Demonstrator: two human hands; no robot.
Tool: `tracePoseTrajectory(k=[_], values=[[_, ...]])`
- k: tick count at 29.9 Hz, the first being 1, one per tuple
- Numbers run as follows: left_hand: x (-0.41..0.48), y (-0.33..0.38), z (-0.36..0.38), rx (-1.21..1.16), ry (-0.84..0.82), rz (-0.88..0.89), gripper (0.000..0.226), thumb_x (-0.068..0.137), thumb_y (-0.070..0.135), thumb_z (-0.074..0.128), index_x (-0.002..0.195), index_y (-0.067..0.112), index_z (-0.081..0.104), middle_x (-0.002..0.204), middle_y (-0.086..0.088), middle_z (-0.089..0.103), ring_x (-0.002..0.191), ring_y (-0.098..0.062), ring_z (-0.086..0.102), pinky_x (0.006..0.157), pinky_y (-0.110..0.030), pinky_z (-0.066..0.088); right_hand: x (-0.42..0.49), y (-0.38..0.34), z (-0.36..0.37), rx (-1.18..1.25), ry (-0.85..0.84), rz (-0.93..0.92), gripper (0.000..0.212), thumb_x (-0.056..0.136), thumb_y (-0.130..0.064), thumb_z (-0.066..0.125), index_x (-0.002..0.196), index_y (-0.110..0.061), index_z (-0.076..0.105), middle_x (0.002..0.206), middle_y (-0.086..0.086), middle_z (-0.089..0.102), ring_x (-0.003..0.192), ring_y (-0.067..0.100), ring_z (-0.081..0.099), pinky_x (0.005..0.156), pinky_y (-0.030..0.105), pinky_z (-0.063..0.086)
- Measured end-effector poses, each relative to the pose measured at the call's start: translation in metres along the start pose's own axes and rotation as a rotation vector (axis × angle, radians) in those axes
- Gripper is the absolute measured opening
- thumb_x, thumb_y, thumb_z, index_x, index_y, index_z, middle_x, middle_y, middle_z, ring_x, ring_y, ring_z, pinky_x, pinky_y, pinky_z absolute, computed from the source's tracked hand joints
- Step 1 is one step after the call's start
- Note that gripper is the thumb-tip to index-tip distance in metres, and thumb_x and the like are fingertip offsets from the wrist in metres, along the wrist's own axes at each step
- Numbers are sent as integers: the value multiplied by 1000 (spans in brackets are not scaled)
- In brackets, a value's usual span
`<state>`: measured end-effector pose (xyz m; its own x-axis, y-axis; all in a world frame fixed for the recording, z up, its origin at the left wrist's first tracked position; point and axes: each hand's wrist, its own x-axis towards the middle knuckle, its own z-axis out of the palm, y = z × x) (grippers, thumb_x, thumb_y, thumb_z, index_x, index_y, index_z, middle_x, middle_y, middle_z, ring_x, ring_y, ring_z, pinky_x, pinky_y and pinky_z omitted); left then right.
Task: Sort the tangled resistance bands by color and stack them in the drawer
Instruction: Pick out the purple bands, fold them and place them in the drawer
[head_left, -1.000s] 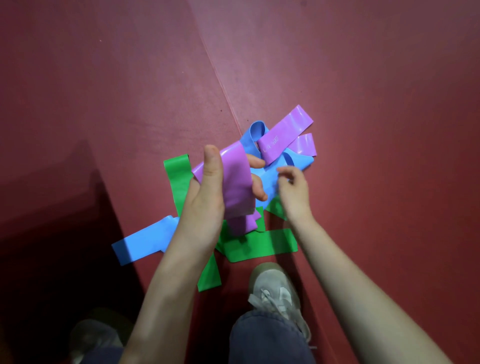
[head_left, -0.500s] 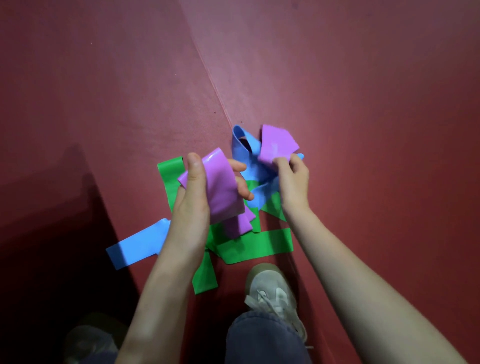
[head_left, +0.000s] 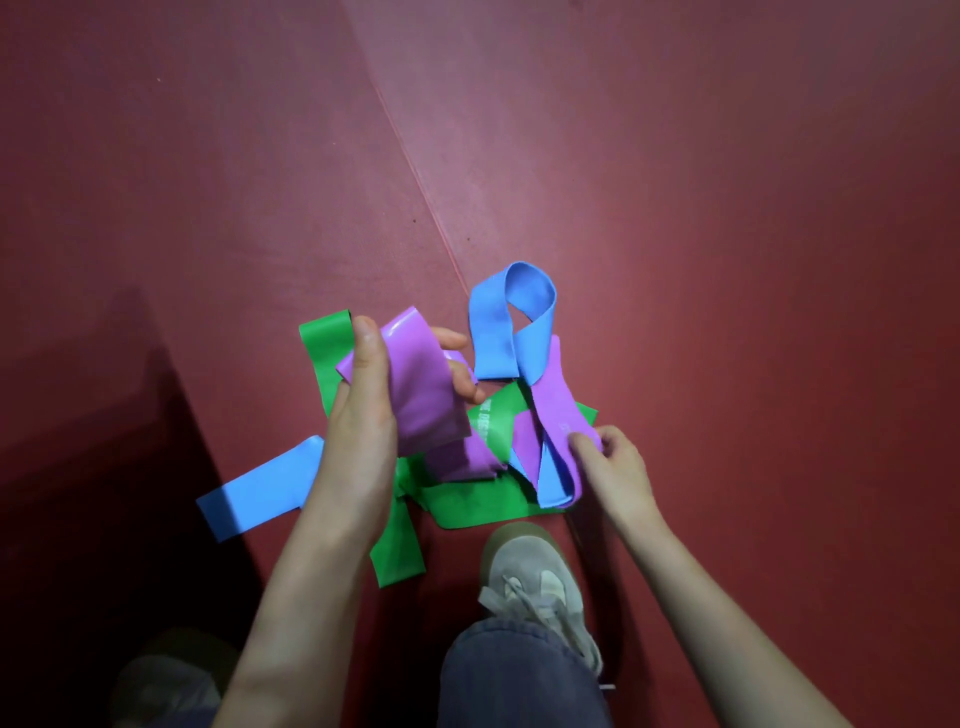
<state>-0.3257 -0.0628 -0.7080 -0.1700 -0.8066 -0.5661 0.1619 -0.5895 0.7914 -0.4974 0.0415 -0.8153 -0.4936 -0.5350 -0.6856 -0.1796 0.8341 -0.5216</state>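
Head view, looking down at a red floor (head_left: 701, 208) crossed by a thin diagonal seam (head_left: 410, 166).

Centre of frame: a tangle of resistance bands lying on the floor. The left hand (head_left: 363, 421), raised above the pile, is clenched round a folded purple band (head_left: 421, 384), thumb on the near face and fingertips showing past its right edge. At lower right of the pile, the right hand (head_left: 621, 467) pinches the lower end of a long purple band (head_left: 558, 405), fingers curled on it. This band runs up and left into a blue loop (head_left: 511, 322), which stands curled at the upper edge of the pile; the two cross, and a blue strip lies beside the purple one near the right hand.

Green bands (head_left: 467, 504) lie beneath, spreading to the left, bottom and right of the pile. A flat blue band (head_left: 260, 488) extends to the lower left, partly behind the left forearm.

Bottom centre: a grey shoe (head_left: 535, 577) and a trouser leg (head_left: 519, 675), just below the pile.
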Motion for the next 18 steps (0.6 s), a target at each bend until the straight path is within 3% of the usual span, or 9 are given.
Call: tracePoseTrajectory(k=[3, 5, 6, 10, 13, 18], values=[[0, -4, 1, 4, -2, -15, 59, 82, 58, 22, 74, 17, 63, 52, -1, 64, 56, -15, 63, 68, -30, 54, 6, -12, -7, -442, -100, 74, 42, 80, -41, 61, 104, -10, 44, 105, 11, 55, 103, 29, 56, 78, 35, 39], [-1, -5, 2, 10, 2, -13, 59, 86, 57, 21, 74, 17, 63, 52, -1, 65, 54, -13, 63, 62, -24, 54, 10, -24, -11, -799, -44, -16, 59, 78, -47, 61, 119, -10, 40, 122, 13, 45, 118, 31, 46, 91, 40, 39], [-1, -7, 2, 17, 5, -12, 59, 86, 57, 22, 73, 18, 63, 52, 0, 65, 54, -12, 63, 61, -22, 54, 13, -30, -12, -846, 3, -69, 61, 77, -47, 61, 122, -11, 40, 125, 13, 42, 121, 32, 43, 95, 42, 38], [-1, -10, 1, 30, 5, -30, 61, 85, 59, 22, 69, 21, 66, 53, 1, 66, 55, -12, 63, 67, -27, 54, 40, -61, -4, -429, 52, -218, 42, 87, -21, 49, 128, -12, 45, 126, 17, 43, 119, 35, 44, 98, 42, 37], [-1, -10, 2, 35, 5, -29, 58, 82, 59, 24, 72, 19, 65, 54, 1, 66, 55, -11, 63, 65, -26, 54, 60, -74, 7, -588, 14, -330, 39, 88, -14, 46, 128, -15, 46, 122, 19, 43, 115, 36, 42, 93, 43, 38], [0, -11, 2, 75, -19, -17, 57, 80, 58, 22, 73, 22, 66, 58, 0, 67, 59, -12, 64, 66, -24, 53, 65, -70, 14, -713, 33, -390, 23, 84, -11, 50, 104, -4, 54, 114, 19, 44, 108, 35, 42, 85, 41, 37]])
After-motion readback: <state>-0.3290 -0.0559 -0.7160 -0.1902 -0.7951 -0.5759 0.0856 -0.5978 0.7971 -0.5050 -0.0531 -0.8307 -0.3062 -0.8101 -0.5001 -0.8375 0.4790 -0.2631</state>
